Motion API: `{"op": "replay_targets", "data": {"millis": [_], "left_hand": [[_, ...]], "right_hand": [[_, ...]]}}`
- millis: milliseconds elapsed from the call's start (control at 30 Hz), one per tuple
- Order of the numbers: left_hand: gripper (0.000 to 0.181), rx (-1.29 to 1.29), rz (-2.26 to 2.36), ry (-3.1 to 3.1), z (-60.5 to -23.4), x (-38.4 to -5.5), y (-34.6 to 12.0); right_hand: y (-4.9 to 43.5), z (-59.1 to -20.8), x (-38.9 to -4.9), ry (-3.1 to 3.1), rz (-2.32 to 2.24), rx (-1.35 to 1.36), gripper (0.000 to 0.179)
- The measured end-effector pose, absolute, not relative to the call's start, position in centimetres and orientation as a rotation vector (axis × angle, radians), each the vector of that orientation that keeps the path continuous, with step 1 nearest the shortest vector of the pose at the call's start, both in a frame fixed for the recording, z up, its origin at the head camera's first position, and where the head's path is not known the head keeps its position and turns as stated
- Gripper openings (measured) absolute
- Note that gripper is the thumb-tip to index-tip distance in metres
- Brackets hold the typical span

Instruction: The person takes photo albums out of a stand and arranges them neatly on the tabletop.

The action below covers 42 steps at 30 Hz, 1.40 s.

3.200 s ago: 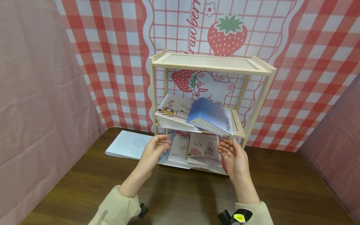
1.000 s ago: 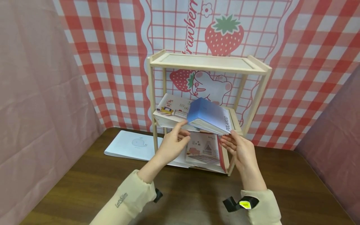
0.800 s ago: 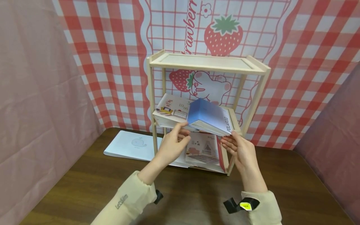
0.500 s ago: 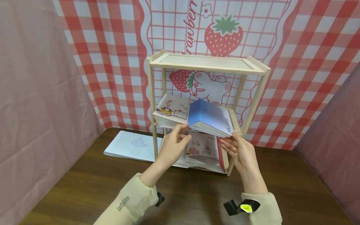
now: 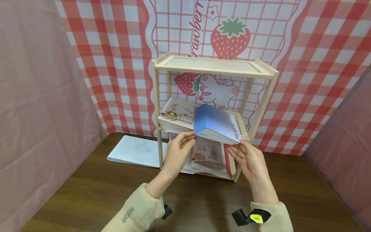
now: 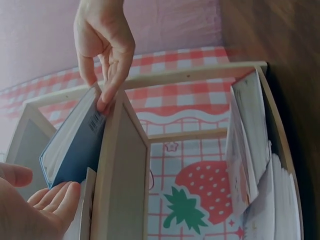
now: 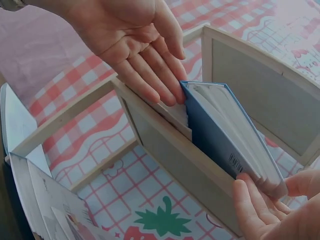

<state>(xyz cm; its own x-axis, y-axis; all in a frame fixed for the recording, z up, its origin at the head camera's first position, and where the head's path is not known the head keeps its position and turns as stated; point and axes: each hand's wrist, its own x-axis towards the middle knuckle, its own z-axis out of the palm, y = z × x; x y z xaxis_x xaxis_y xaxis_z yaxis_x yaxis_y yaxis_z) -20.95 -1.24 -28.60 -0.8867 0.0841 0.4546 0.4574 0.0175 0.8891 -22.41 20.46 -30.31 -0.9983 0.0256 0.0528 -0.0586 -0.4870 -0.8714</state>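
A blue photo album [image 5: 215, 121] marked "POLAROID" lies tilted on the middle tier of a small wooden shelf [image 5: 208, 64], its front edge jutting out. My right hand [image 5: 251, 162] pinches its front right corner between thumb and fingers, as the right wrist view also shows, near a barcode on the album [image 7: 215, 132]. My left hand [image 5: 177, 154] touches the spine side; in the right wrist view the left hand's fingers [image 7: 155, 70] are extended against the spine, the thumb apart. To the left, a white illustrated album [image 5: 178, 112] shares the tier, partly under the blue one.
Several illustrated albums [image 5: 210, 158] stand on the bottom tier, partly hidden by my left hand. A white album with a whale drawing [image 5: 134, 149] lies on the brown table [image 5: 185, 203], left of the shelf. A strawberry-print checked cloth [image 5: 124, 64] hangs close behind.
From apart below the tier, both hands have come up to the blue album. My right hand has gripped its corner, and the album has slid slightly towards me over the last second.
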Motion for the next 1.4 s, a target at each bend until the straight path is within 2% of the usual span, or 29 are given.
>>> {"op": "replay_targets", "data": {"millis": [100,267,333,400,500,600,800,867,967,1033,1267,1400], "left_hand": [[0.027,-0.548,-2.060,-1.968,-29.1,-21.2,-1.1],[0.028,-0.554,-2.190,-1.845,-30.5,-22.3,-0.8],[0.030,-0.575,-2.217,-1.782,-31.0,-22.9,-0.7],[0.028,-0.637,-2.227,-1.672,-33.4,-25.6,-0.3],[0.029,-0.647,-2.238,-1.593,-34.8,-27.3,-0.2],[0.028,-0.609,-2.244,-1.568,-35.8,-28.4,-0.3],[0.025,-0.580,-2.220,-1.545,-43.3,-35.9,0.2],[0.027,-0.572,-2.241,-1.524,-45.0,-37.6,0.3],[0.030,-0.584,-2.265,-1.490,-46.0,-38.3,0.4],[0.031,-0.565,-2.268,-1.534,-45.6,-37.8,0.2],[0.029,-0.409,-2.327,-1.643,-33.8,-26.1,-0.7],[0.031,-0.329,-2.384,-1.680,-31.2,-23.4,-1.0]], "right_hand": [[21.4,-31.9,-23.4,-1.577,2.646,0.162,0.045],[25.4,-38.5,-29.1,-1.545,2.624,0.360,0.038],[25.8,-38.9,-29.5,-1.586,2.591,0.324,0.039],[24.5,-36.9,-27.5,-1.622,2.564,0.284,0.040],[22.1,-33.2,-23.8,-1.642,2.560,0.250,0.035],[20.9,-31.3,-22.0,-1.584,2.620,0.213,0.024],[20.5,-30.8,-21.5,-1.639,2.619,0.092,0.021],[20.6,-31.1,-21.7,-1.639,2.623,0.098,0.023],[20.7,-31.4,-21.7,-1.644,2.612,0.123,0.025],[20.7,-31.4,-21.7,-1.657,2.599,0.138,0.027],[20.6,-31.4,-21.5,-1.729,2.577,0.119,0.039],[20.6,-31.6,-21.7,-1.766,2.558,0.093,0.043]]}}
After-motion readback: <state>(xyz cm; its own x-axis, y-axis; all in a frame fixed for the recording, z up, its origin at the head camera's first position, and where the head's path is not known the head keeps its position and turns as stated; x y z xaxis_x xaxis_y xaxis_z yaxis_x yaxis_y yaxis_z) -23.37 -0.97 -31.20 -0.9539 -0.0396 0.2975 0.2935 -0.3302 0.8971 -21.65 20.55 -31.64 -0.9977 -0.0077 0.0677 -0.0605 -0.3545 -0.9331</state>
